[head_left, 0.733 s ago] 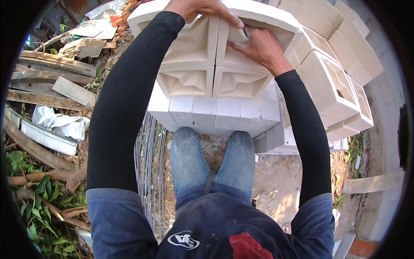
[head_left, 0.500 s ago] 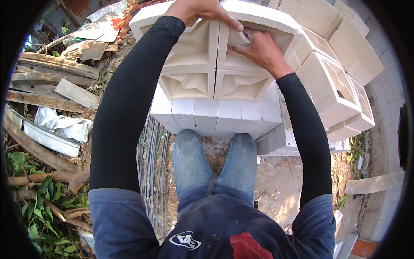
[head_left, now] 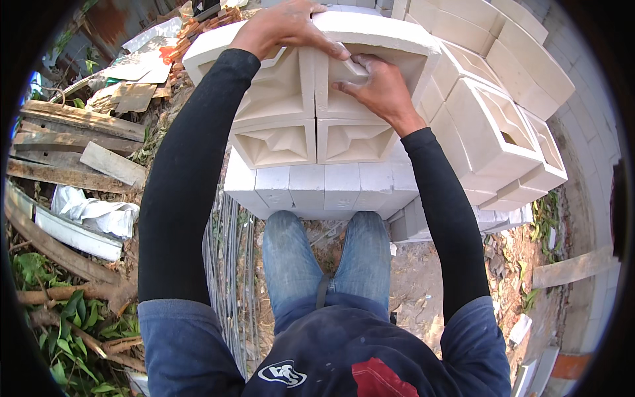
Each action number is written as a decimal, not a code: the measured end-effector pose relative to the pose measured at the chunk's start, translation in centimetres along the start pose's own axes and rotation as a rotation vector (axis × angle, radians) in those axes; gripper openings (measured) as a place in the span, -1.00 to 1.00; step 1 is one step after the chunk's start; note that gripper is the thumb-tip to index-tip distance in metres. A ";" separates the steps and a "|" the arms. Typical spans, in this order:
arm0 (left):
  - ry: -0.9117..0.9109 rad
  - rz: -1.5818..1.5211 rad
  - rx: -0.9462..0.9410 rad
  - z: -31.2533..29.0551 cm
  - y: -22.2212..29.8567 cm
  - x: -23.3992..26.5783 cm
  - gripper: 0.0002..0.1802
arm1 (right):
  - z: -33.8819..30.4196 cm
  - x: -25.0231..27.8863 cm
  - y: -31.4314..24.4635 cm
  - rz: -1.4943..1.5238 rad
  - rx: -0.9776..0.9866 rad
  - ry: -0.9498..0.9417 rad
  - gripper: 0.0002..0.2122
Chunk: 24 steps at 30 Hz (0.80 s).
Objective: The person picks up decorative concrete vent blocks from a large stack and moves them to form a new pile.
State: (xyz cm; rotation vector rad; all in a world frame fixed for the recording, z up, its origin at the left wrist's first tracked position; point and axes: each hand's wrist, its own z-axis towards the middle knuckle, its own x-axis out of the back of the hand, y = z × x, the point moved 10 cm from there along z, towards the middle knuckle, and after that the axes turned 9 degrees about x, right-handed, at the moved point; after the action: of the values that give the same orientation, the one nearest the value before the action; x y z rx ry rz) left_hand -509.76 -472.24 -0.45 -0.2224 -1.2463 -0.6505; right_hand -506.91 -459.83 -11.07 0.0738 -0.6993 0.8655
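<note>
In front of me stand cream ventilation blocks with star-shaped hollows, stacked two high. My left hand (head_left: 286, 30) lies over the top edge of the upper blocks, its fingers bent down towards the upper right block (head_left: 415, 66). Inside that block's hollow, my right hand (head_left: 380, 89) curls its fingers and thumb around a slanted inner rib. The fingertips of both hands almost meet there. Below sit a lower left block (head_left: 274, 143) and a lower right block (head_left: 357, 142). The stack rests on a row of white solid blocks (head_left: 307, 182), just ahead of my knees.
More cream ventilation blocks (head_left: 493, 135) are piled at the right. Thin metal rods (head_left: 228, 264) lie on the ground by my left leg. Wooden planks (head_left: 79, 155), a white cloth (head_left: 96, 208) and leafy branches (head_left: 73, 317) cover the left. A pale block wall (head_left: 595, 172) rises far right.
The blocks and both hands appear slightly lower and further left, as the view has shifted. Both hands keep nearly the same places on the upper blocks.
</note>
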 end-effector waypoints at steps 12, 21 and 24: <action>0.249 -0.217 0.138 1.6 -4.8 -1.1 0.47 | 0.9 0.0 -0.1 0.018 -0.008 -0.129 -0.47; 0.262 -0.350 0.211 1.1 -4.6 -0.4 0.34 | -0.6 6.2 -2.5 0.184 -0.074 0.111 -0.55; 0.325 -0.353 0.242 0.9 -5.4 0.4 0.24 | -1.2 8.5 -3.0 0.327 -0.285 0.211 -0.59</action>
State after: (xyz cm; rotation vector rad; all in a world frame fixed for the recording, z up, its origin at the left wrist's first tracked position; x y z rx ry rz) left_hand -513.51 -476.24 -0.76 0.3021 -1.0435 -0.7943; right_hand -500.32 -455.71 -6.32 -0.3914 -0.6377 1.0589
